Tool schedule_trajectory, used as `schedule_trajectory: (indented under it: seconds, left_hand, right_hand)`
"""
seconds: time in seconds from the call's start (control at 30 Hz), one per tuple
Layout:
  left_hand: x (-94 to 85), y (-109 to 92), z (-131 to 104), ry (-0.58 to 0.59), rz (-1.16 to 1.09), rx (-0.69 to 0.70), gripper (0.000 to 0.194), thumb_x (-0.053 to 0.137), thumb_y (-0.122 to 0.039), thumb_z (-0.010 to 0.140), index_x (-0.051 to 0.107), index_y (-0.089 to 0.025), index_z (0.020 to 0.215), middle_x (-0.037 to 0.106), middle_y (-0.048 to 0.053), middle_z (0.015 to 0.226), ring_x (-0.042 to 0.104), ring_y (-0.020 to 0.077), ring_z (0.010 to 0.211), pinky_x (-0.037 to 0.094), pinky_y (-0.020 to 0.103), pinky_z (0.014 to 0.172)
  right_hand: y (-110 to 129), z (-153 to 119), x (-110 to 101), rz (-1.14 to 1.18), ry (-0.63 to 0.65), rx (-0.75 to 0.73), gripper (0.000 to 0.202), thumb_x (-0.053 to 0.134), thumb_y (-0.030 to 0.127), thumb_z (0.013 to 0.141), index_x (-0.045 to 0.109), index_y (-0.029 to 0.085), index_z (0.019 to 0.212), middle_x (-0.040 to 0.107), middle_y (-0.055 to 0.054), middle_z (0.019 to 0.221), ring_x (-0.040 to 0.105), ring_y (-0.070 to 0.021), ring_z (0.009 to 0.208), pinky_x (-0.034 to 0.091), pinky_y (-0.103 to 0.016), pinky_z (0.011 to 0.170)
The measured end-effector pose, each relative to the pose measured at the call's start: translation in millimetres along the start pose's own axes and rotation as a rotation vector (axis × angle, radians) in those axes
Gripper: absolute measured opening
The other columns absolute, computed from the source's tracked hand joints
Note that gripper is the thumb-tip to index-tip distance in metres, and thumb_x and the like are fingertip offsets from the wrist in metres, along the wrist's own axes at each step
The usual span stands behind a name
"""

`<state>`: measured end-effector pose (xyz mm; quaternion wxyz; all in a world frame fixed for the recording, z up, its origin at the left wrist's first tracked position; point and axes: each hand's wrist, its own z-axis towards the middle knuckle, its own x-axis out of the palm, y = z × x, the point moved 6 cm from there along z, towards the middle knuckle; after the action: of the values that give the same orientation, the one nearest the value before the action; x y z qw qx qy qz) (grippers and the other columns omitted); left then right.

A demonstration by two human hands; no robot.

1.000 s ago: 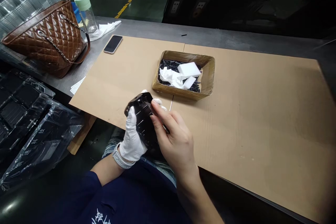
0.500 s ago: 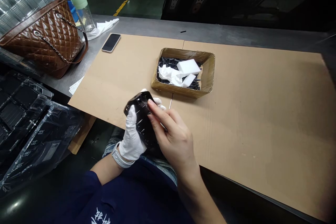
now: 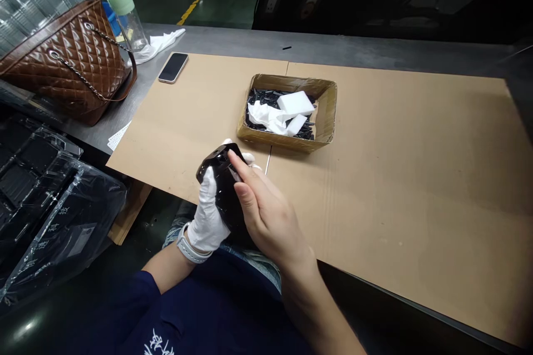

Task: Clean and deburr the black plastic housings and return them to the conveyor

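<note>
Cardboard (image 3: 387, 194) on grey bench (image 3: 353, 51); left hand (image 3: 209, 215) grips black part (image 3: 228, 195); right hand (image 3: 271, 217) unclenched, touching.

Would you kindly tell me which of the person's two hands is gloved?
The left hand: it wears a white glove and grips the glossy black part, while the right hand touching that part is bare.

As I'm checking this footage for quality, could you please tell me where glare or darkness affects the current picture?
Head view, centre: small glints on the glossy black part in the left hand; head view, left: shiny highlights on the brown bag; head view, top right: background too dark for much detail.
</note>
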<state>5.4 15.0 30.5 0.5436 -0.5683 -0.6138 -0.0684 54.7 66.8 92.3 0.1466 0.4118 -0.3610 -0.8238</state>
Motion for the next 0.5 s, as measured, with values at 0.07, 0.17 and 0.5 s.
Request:
schedule_trajectory:
  seconds: [0.07, 0.17, 0.5]
  left_hand:
    - [-1.8, 1.7, -0.3, -0.018, -0.031, -0.015, 0.056, 0.049, -0.064, 0.078, 0.061, -0.025, 0.117, 0.060, 0.001, 0.126, 0.042, 0.0287, 0.131, 0.037, 0.043, 0.109]
    - [-4.5, 0.9, -1.4, -0.058, -0.105, 0.002, 0.052, 0.051, -0.060, 0.080, 0.061, -0.026, 0.118, 0.059, 0.000, 0.127, 0.041, 0.0273, 0.132, 0.035, 0.042, 0.111]
    - [-6.1, 1.6, -2.5, -0.082, -0.019, 0.026, 0.047, 0.053, -0.055, 0.080, 0.060, -0.026, 0.117, 0.059, 0.000, 0.126, 0.041, 0.0260, 0.132, 0.035, 0.040, 0.111]
  right_hand:
    - [2.5, 2.3, 1.1, -0.044, 0.024, -0.020, 0.041, 0.035, 0.024, 0.097, 0.044, 0.014, 0.136, 0.063, -0.012, 0.121, 0.059, -0.0212, 0.113, 0.051, -0.035, 0.093]
    - [4.3, 3.2, 1.9, -0.093, 0.006, -0.039, 0.041, 0.034, 0.024, 0.097, 0.045, 0.012, 0.135, 0.065, -0.012, 0.116, 0.062, -0.0198, 0.106, 0.052, -0.032, 0.089]
    - [3.9, 2.2, 4.0, -0.143, -0.024, -0.049, 0.041, 0.036, 0.024, 0.097, 0.047, 0.013, 0.134, 0.066, -0.011, 0.115, 0.064, -0.0192, 0.103, 0.053, -0.029, 0.087]
